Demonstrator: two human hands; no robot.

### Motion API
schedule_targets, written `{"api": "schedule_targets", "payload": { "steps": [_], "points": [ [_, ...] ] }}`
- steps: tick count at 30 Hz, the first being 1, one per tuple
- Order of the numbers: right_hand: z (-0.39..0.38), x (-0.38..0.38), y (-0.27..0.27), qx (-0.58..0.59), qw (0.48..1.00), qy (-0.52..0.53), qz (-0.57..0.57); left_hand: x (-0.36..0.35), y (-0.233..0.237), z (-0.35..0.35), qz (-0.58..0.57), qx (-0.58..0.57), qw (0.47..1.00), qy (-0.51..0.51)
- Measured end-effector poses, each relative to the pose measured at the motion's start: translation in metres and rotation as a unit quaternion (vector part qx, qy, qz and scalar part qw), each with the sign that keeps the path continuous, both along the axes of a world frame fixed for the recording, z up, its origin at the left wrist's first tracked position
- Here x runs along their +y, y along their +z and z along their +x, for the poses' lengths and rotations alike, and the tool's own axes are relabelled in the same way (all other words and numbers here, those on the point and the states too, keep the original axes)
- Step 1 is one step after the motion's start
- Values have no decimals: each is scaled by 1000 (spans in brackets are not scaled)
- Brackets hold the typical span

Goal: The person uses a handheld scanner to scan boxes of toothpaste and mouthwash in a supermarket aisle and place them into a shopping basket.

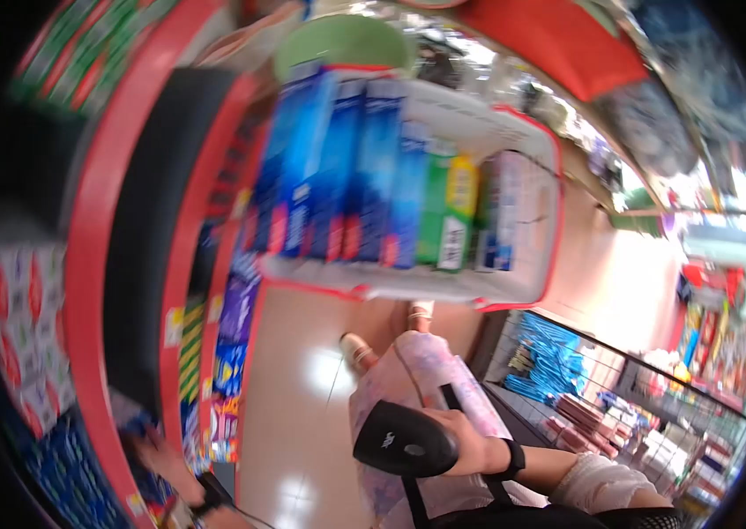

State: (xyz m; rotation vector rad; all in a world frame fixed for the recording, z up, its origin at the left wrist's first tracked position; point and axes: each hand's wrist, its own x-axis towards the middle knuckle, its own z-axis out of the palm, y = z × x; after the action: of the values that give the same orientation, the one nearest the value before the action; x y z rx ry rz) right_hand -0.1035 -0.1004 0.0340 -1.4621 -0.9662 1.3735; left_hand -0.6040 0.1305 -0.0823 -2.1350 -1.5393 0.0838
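My right hand (472, 445) grips a black handheld barcode scanner (404, 438) above my lap, its rounded head pointing left. At the lower left, my left hand (161, 460) reaches to the edge of a red-trimmed shelf (95, 291), its fingers blurred but seemingly stretched out, with nothing visible in them. Packed blue cartons (55, 467) lie on the shelf near that hand. Ahead of me is a white container with a red rim (514, 284). It holds several upright blue boxes (360, 176) and a green and yellow box (452, 212).
White and red packages (27, 331) fill the shelf at far left. A green round stool or lid (342, 44) is behind the container. On the right stands a black wire rack (620, 353) with blue bundles (549, 357). Tiled floor (302, 370) runs between.
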Motion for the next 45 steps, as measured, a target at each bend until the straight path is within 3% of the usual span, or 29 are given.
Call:
{"api": "schedule_targets", "payload": {
  "steps": [1,2,3,4,5,6,7,8,9,11,12,13,15,19,21,23,25,30,32,33,35,36,38,41,42,43,44,45],
  "points": [
    [10,-3,-1,3,1000,-26,8,-21,21,72,72,-6,996,-56],
    [24,-8,1,-5,999,-43,7,-42,53,173,42,-198,979,36],
    [37,-13,2,-13,996,-84,10,-60,68,225,14,-191,977,-90],
    [46,-17,4,-20,993,-120,13,-86,89,299,-51,-311,948,-49],
    [55,-30,0,11,991,-133,-27,-100,80,326,-71,-358,920,-145],
    [69,-34,6,-38,988,-148,-24,-116,96,368,-119,-316,925,-173],
    [83,-37,12,-84,983,-164,-21,-122,94,392,-204,-401,870,-201],
    [90,-46,4,-39,976,-213,10,-126,100,431,-308,-430,820,-220],
    [101,-50,5,-110,972,-209,10,-124,105,473,-409,-450,759,-233],
    [111,-88,-15,-61,971,-215,-87,-119,86,530,-467,-457,691,-309],
    [113,-99,-16,11,952,-282,-117,-114,81,560,-492,-447,680,-310],
    [120,-102,-12,20,952,-284,-115,-110,75,588,-515,-435,671,-310],
    [138,-105,-1,27,947,-309,-84,-110,47,628,-503,-358,715,-327],
    [158,-123,-5,-7,942,-319,-101,-116,-11,681,-524,-283,748,-293],
    [165,-137,-9,12,936,-336,-100,-118,-27,699,-613,-196,745,-175],
    [177,-141,-4,-72,947,-305,-75,-122,-37,703,-583,-235,753,-194],
    [185,-146,-4,-40,942,-324,-78,-123,-28,711,-582,-210,774,-134],
    [206,-141,-2,-27,933,-347,-95,-95,-18,682,-579,-182,774,-181],
    [210,-142,-1,-17,937,-329,-114,-81,-2,660,-694,-362,618,-67],
    [210,-139,-1,-17,938,-326,-114,-76,14,652,-693,-364,620,-65],
    [210,-132,-2,-16,939,-335,-71,-70,54,637,-781,-481,394,51],
    [209,-129,-1,-15,942,-327,-68,-70,68,625,-776,-487,396,53],
    [206,-122,1,13,954,-300,-19,-72,89,599,-782,-550,273,112],
    [192,-113,-2,8,968,-248,-28,-85,103,564,-735,-592,325,63],
    [190,-107,0,8,972,-235,-27,-87,107,553,-732,-606,305,62],
    [189,-100,3,-99,980,-169,-12,-89,109,546,-724,-616,305,65],
    [186,-94,5,-206,973,-100,4,-91,109,540,-675,-576,460,-37],
    [179,-91,5,-208,974,-87,5,-94,110,532,-601,-512,599,-132]
  ]
}}
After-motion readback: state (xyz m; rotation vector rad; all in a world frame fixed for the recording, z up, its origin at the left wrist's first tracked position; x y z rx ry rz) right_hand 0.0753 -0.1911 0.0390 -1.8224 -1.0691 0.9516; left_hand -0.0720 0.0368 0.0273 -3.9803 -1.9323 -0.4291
